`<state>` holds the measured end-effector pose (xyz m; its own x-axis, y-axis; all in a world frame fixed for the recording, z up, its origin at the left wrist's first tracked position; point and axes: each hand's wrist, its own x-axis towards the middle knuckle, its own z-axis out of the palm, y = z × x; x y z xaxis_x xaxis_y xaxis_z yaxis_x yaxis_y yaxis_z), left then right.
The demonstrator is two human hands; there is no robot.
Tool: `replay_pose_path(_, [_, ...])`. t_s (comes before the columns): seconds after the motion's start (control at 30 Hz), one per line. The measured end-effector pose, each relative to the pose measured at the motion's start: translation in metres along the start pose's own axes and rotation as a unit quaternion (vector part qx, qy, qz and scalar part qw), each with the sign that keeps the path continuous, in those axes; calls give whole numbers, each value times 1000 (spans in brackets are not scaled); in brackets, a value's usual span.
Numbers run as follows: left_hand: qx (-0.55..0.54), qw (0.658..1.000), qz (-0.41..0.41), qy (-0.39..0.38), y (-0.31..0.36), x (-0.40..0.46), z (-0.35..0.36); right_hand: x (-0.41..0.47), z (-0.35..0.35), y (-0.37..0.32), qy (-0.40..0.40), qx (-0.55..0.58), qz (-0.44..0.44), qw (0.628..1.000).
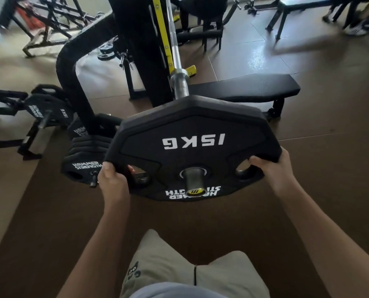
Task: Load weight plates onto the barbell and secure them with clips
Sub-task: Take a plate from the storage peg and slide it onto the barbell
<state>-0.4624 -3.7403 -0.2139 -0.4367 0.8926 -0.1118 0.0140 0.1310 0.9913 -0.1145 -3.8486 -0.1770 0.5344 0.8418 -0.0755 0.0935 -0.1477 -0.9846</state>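
So the black 15KG weight plate (pixel 193 145) is sitting on the barbell (pixel 180 82) sleeve, with the sleeve end (pixel 195 186) poking out through the plate's centre hole toward the camera, and the print on the plate reads upside down from here. The left hand (pixel 113 179) grasps the plate's lower left edge with fingers curled into the grip hole, and the right hand (pixel 272 166) clamps the lower right edge the same way, thumb on the face by the other hole. Past the plate, the bar runs up and away into the black and yellow rack (pixel 151 50). A flat black bench (pixel 245 88) sits just right of the bar behind the plate. Left of the plate there's a stack of spare plates (pixel 83 160) on storage pegs low on the rack, one more marked 15KG (pixel 48 112) further left. Can't see any clips anywhere.
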Motion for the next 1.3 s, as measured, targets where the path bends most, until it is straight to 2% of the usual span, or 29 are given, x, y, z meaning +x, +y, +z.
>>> replay_pose_path(0.07, [4,1000,-17,-18,-1,17,11,16,5,-4,2,-7,12,1000])
replay_pose_path(0.23, [61,995,-62,-43,44,22,42,55,23,-23,9,-25,66,997])
replay_pose_path(0.3, [92,993,-49,-54,49,36,49,73,32,-28,26,-39,92,995])
replay_pose_path(0.33, [113,992,-33,-54,51,41,51,80,36,-31,37,-57,109,992])
replay_pose_path(0.4, [126,989,-63,-42,58,37,53,85,42,-34,51,-61,173,982])
replay_pose_path(0.5, [33,979,-195,-54,84,13,57,66,54,-43,85,116,230,963])
replay_pose_path(0.53, [-19,969,-234,-72,95,10,62,57,57,-50,103,195,238,946])
replay_pose_path(0.6, [-93,953,-275,-88,113,14,77,47,62,-57,162,342,270,886])
replay_pose_path(0.63, [-110,948,-286,-84,121,17,85,47,62,-56,179,382,285,861])
replay_pose_path(0.7, [-123,943,-303,-68,133,22,97,50,68,-71,194,410,292,842])
replay_pose_path(0.87, [-148,933,-327,-16,140,13,108,77,95,-104,222,385,303,843])
replay_pose_path(1.0, [-179,924,-338,-23,143,16,115,99,105,-107,247,362,310,844])
replay_pose_path(1.13, [-188,922,-338,-29,149,42,134,131,115,-112,227,352,294,859])
replay_pose_path(1.3, [-192,916,-352,-28,148,93,167,192,129,-117,188,272,298,896])
